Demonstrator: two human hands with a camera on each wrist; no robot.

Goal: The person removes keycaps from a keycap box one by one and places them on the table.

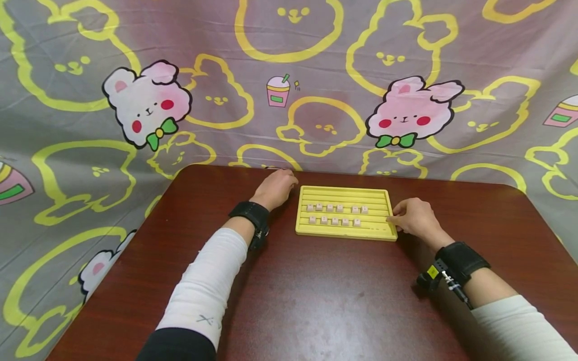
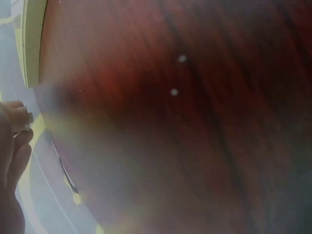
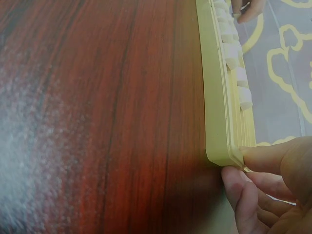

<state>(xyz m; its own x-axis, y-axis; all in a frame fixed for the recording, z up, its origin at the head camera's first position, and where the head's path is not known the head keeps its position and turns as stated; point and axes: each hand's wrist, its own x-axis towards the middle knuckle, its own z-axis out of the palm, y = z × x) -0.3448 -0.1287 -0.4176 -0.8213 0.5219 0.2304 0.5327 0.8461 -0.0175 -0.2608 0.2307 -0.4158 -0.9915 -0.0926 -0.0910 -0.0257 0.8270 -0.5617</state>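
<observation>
A yellow ridged tray [image 1: 343,232] lies on the table, with pale keycaps [image 1: 334,221] standing on it in two rows. Its right edge is pinched by my right hand [image 1: 416,218]; in the right wrist view the thumb [image 3: 265,158] lies on the rim and the other fingers are at the corner below. Beyond the tray's upper left corner is my left hand [image 1: 276,188], its fingers curled in. Between those fingertips, at the left side of the left wrist view, a small pale keycap [image 2: 30,118] shows, partly hidden by the fingers.
The dark red-brown wooden table [image 1: 316,291] reaches back to a grey cloth [image 1: 325,65] printed with yellow outlines and rabbit faces. A thin dark curved thing [image 2: 67,175] shows near the table's far edge. Both wrists wear black camera straps [image 1: 461,263].
</observation>
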